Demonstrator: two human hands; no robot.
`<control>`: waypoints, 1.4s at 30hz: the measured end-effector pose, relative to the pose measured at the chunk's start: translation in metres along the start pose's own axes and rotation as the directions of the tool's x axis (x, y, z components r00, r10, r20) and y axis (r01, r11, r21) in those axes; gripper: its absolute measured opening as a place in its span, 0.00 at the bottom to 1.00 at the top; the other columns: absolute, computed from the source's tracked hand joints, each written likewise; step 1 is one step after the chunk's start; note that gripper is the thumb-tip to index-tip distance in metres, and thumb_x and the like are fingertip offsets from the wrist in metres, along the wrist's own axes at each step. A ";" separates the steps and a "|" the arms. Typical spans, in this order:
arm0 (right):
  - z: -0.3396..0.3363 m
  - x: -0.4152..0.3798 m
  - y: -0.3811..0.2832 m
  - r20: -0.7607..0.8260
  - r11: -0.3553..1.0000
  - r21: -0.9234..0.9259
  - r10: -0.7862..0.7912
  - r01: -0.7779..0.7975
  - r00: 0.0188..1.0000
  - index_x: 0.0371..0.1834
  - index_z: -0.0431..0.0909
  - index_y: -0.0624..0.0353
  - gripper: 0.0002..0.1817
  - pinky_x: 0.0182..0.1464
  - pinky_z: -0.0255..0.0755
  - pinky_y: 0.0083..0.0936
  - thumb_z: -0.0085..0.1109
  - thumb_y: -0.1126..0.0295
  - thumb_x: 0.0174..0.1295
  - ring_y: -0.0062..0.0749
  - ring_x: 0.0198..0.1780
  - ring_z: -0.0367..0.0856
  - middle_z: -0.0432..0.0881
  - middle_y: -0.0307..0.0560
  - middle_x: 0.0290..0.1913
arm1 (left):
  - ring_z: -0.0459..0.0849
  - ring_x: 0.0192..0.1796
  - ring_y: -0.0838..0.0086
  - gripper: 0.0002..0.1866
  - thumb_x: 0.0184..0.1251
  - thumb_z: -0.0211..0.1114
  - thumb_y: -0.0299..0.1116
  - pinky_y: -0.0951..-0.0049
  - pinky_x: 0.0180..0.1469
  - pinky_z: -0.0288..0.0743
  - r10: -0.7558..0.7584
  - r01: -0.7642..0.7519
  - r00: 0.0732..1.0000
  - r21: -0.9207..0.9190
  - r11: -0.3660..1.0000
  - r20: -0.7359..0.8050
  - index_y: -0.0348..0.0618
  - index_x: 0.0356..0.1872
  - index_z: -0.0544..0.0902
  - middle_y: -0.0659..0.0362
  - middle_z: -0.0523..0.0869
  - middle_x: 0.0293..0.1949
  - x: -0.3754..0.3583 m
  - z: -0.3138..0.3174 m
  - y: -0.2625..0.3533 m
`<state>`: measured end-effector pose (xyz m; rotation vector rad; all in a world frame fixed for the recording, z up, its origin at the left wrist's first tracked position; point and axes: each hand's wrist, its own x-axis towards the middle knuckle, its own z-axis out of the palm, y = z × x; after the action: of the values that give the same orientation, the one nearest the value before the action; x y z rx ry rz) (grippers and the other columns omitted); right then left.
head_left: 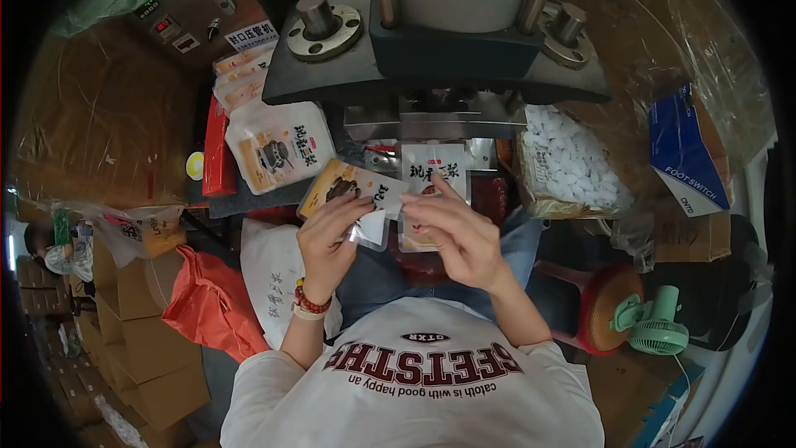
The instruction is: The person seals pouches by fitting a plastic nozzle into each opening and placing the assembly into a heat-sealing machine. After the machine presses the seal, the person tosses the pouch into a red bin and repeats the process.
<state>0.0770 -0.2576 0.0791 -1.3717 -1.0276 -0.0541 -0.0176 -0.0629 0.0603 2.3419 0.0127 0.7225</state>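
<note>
My left hand (332, 236) grips a printed pouch (342, 187) with an orange picture side, tilted over the edge of the work surface. Beside it, my right hand (456, 236) bends over a second printed pouch (435, 164), its fingers on the pouch's left and middle part. That second pouch lies under the metal bar (448, 123) of the press. What the right fingertips hold, if anything, is too small to tell. A stack of similar pouches (282, 145) lies to the left.
A basket of small white pieces (572, 153) stands right of the press. A red box (217, 149), a control panel (195, 21), a blue foot-switch box (688, 149), a green fan (659, 328), a stool (609, 307) and a red bag (211, 303) surround the place.
</note>
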 end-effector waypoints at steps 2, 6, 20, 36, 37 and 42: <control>0.007 -0.001 0.007 0.116 0.958 -0.230 -0.147 0.171 0.982 0.44 0.79 0.61 0.15 0.71 0.51 0.54 0.66 0.79 0.51 0.42 0.56 0.81 0.84 0.47 0.47 | 0.85 0.49 0.61 0.19 0.44 0.57 0.18 0.66 0.50 0.78 0.096 -0.094 0.995 -0.077 0.993 0.023 0.40 0.40 0.85 0.55 0.88 0.42 0.006 0.000 0.017; -0.013 0.002 -0.006 0.083 0.973 -0.160 -0.153 0.165 0.985 0.45 0.79 0.58 0.14 0.73 0.41 0.56 0.65 0.76 0.54 0.41 0.56 0.81 0.84 0.45 0.47 | 0.87 0.45 0.61 0.18 0.45 0.61 0.19 0.69 0.46 0.80 0.169 -0.138 0.977 -0.219 0.966 0.130 0.40 0.41 0.86 0.54 0.88 0.42 0.012 0.000 0.028; -0.112 -0.007 0.063 -0.344 0.338 -0.866 0.131 -0.368 0.930 0.49 0.77 0.61 0.14 0.47 0.72 0.39 0.59 0.75 0.59 0.52 0.43 0.78 0.78 0.49 0.45 | 0.85 0.34 0.79 0.13 0.66 0.66 0.35 0.80 0.36 0.78 -0.475 0.726 0.627 -0.685 0.067 0.618 0.32 0.40 0.83 0.55 0.87 0.36 0.047 0.094 -0.014; -0.085 0.003 0.025 -0.374 0.697 -0.690 -0.110 -0.197 0.921 0.40 0.78 0.64 0.06 0.39 0.71 0.26 0.59 0.77 0.60 0.38 0.37 0.78 0.77 0.49 0.36 | 0.79 0.59 0.60 0.27 0.47 0.59 0.18 0.64 0.60 0.72 -0.104 0.027 0.983 0.437 0.899 0.153 0.49 0.52 0.81 0.59 0.83 0.55 -0.019 -0.010 -0.080; -0.071 0.000 0.015 -0.376 0.816 -0.520 0.046 -0.252 0.926 0.40 0.78 0.64 0.07 0.38 0.72 0.26 0.60 0.76 0.60 0.36 0.35 0.78 0.78 0.48 0.35 | 0.79 0.59 0.60 0.27 0.47 0.59 0.18 0.64 0.60 0.72 -0.108 0.030 0.982 0.435 0.900 0.156 0.49 0.52 0.81 0.59 0.83 0.55 -0.020 -0.011 -0.073; -0.005 0.008 0.001 0.032 0.891 -0.455 0.006 0.009 0.999 0.41 0.76 0.62 0.14 0.35 0.72 0.30 0.68 0.70 0.54 0.37 0.31 0.77 0.78 0.46 0.32 | 0.84 0.53 0.61 0.22 0.43 0.55 0.16 0.67 0.53 0.76 -0.080 0.088 0.993 0.087 0.992 -0.091 0.45 0.40 0.86 0.58 0.88 0.44 -0.004 -0.001 -0.029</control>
<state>0.0852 -0.2577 0.0842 -1.8020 -1.0843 -0.2917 -0.0163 -0.0408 0.0419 2.3780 0.1854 0.7974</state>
